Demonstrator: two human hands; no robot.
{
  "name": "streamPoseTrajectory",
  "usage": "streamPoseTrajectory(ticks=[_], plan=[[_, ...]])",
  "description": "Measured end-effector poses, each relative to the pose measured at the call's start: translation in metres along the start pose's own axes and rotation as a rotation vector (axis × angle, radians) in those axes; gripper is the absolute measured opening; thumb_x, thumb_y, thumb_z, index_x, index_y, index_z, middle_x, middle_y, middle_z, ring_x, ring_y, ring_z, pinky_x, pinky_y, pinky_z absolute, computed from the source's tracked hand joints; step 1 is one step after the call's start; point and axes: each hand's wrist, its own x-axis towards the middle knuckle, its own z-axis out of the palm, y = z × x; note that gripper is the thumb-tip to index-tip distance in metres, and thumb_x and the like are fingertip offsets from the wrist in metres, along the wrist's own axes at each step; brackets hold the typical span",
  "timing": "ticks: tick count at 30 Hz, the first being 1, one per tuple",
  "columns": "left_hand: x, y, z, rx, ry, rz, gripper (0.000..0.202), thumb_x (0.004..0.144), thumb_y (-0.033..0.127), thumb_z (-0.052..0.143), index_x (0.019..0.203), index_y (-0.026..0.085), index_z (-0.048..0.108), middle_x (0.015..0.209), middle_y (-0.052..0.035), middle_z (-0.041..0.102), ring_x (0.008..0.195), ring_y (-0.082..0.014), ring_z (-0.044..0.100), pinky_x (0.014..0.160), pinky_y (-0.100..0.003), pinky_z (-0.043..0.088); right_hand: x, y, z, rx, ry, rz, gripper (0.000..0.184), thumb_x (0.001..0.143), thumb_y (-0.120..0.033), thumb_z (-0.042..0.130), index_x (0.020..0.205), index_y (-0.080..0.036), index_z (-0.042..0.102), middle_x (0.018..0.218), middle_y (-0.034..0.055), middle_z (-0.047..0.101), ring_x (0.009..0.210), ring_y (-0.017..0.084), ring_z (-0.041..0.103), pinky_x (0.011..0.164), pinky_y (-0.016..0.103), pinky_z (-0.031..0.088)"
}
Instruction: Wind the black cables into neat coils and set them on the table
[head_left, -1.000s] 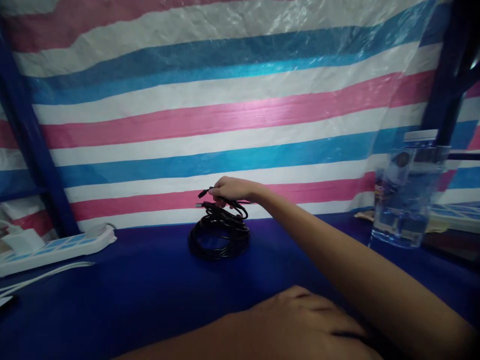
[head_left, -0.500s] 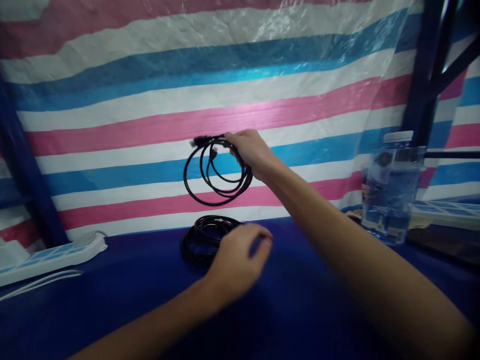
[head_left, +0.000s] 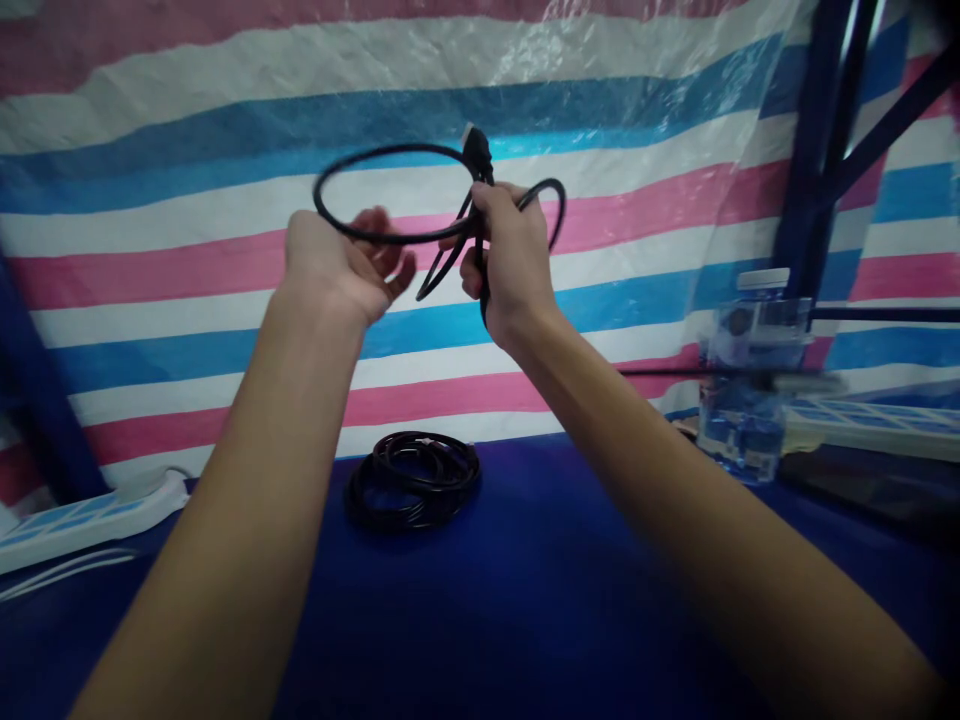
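A thin black cable (head_left: 390,150) is raised in front of the striped sheet, in loose loops. My right hand (head_left: 517,250) is closed around it just below a dark plug (head_left: 477,150) with a light tip. Left of it, my left hand (head_left: 345,260) has its fingers apart and slightly curled; a loop crosses in front of them, and whether they touch it I cannot tell. Another length, its end (head_left: 810,381) blurred, sticks out to the right behind my right forearm. On the blue table (head_left: 525,600) below lies a coiled black cable (head_left: 412,490).
At the right stand a clear water bottle (head_left: 750,400), a white power strip (head_left: 877,425) and a flat dark object (head_left: 862,490). Another power strip (head_left: 90,520) and white cords (head_left: 67,573) lie at the left. The striped sheet (head_left: 187,340) hangs behind, between blue posts.
My right hand has lifted the cable higher, and its round coil has loosened into separate loops. My left hand has risen from beside the coil on the table to the raised cable.
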Motion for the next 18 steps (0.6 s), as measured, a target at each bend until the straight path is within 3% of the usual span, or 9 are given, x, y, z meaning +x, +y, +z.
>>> streamPoseTrajectory(ticks=[3, 6, 8, 9, 10, 13, 15, 18], plan=[[0.015, 0.000, -0.014, 0.038, 0.106, 0.095, 0.026, 0.091, 0.026, 0.021, 0.077, 0.019, 0.041, 0.081, -0.0030, 0.053, 0.081, -0.0124, 0.050, 0.069, -0.026, 0.042, 0.002, 0.003, -0.006, 0.176, 0.023, -0.012, 0.014, 0.088, -0.028, 0.036, 0.078, -0.018, 0.039, 0.072, -0.0009, 0.054, 0.040, 0.002, 0.028, 0.040, 0.019, 0.024], [0.022, -0.002, -0.032, 0.546, 0.121, 0.410, 0.018, 0.086, 0.034, 0.045, 0.097, 0.019, 0.045, 0.104, -0.0029, 0.054, 0.096, -0.0171, 0.048, 0.082, -0.032, 0.039, 0.007, 0.007, -0.014, 0.210, 0.020, 0.056, 0.010, 0.085, -0.021, 0.039, 0.076, -0.017, 0.042, 0.075, -0.0005, 0.057, 0.040, 0.002, 0.028, 0.040, 0.019, 0.026], [0.021, -0.003, -0.037, 0.955, 0.002, 0.674, 0.028, 0.080, 0.033, 0.056, 0.103, 0.019, 0.050, 0.113, -0.0041, 0.054, 0.108, -0.0210, 0.044, 0.093, -0.036, 0.032, 0.009, 0.010, -0.017, 0.195, 0.028, 0.055, 0.008, 0.083, -0.018, 0.043, 0.075, -0.016, 0.045, 0.075, -0.0005, 0.056, 0.041, 0.001, 0.028, 0.040, 0.020, 0.028], [0.019, -0.003, -0.036, 1.085, -0.115, 0.715, 0.027, 0.081, 0.035, 0.056, 0.100, 0.017, 0.054, 0.112, -0.0054, 0.056, 0.110, -0.0221, 0.045, 0.095, -0.036, 0.030, 0.009, 0.011, -0.018, 0.188, 0.026, 0.052, 0.007, 0.082, -0.017, 0.045, 0.075, -0.016, 0.047, 0.074, -0.0003, 0.055, 0.041, 0.002, 0.028, 0.041, 0.020, 0.029], [0.016, -0.004, -0.033, 1.153, -0.256, 0.666, 0.027, 0.082, 0.040, 0.053, 0.094, 0.016, 0.058, 0.107, -0.0071, 0.059, 0.106, -0.0229, 0.049, 0.094, -0.036, 0.031, 0.009, 0.012, -0.018, 0.185, 0.023, 0.053, 0.007, 0.081, -0.017, 0.047, 0.074, -0.015, 0.048, 0.073, -0.0002, 0.055, 0.042, 0.002, 0.029, 0.042, 0.020, 0.030], [0.007, -0.011, -0.020, 1.115, -0.631, 0.278, 0.033, 0.080, 0.047, 0.052, 0.084, 0.015, 0.061, 0.079, -0.0079, 0.062, 0.074, -0.0199, 0.060, 0.070, -0.032, 0.043, 0.008, 0.012, -0.017, 0.218, -0.026, 0.081, 0.008, 0.080, -0.018, 0.048, 0.074, -0.013, 0.052, 0.071, 0.0008, 0.052, 0.046, 0.003, 0.034, 0.045, 0.021, 0.033], [0.003, -0.015, -0.014, 1.065, -0.704, 0.177, 0.027, 0.075, 0.042, 0.062, 0.084, 0.017, 0.058, 0.062, -0.0026, 0.054, 0.052, -0.0134, 0.052, 0.051, -0.025, 0.037, 0.007, 0.012, -0.018, 0.249, -0.082, 0.107, 0.011, 0.081, -0.018, 0.047, 0.075, -0.012, 0.053, 0.070, 0.0017, 0.052, 0.048, 0.005, 0.038, 0.046, 0.021, 0.033], [0.003, -0.013, -0.017, 1.019, -0.668, 0.135, 0.021, 0.076, 0.038, 0.061, 0.074, 0.018, 0.053, 0.051, 0.0029, 0.038, 0.038, -0.0065, 0.032, 0.039, -0.020, 0.021, 0.007, 0.014, -0.023, 0.216, -0.065, 0.154, 0.008, 0.080, -0.016, 0.046, 0.077, -0.012, 0.051, 0.072, 0.0026, 0.055, 0.048, 0.005, 0.039, 0.046, 0.021, 0.031]])
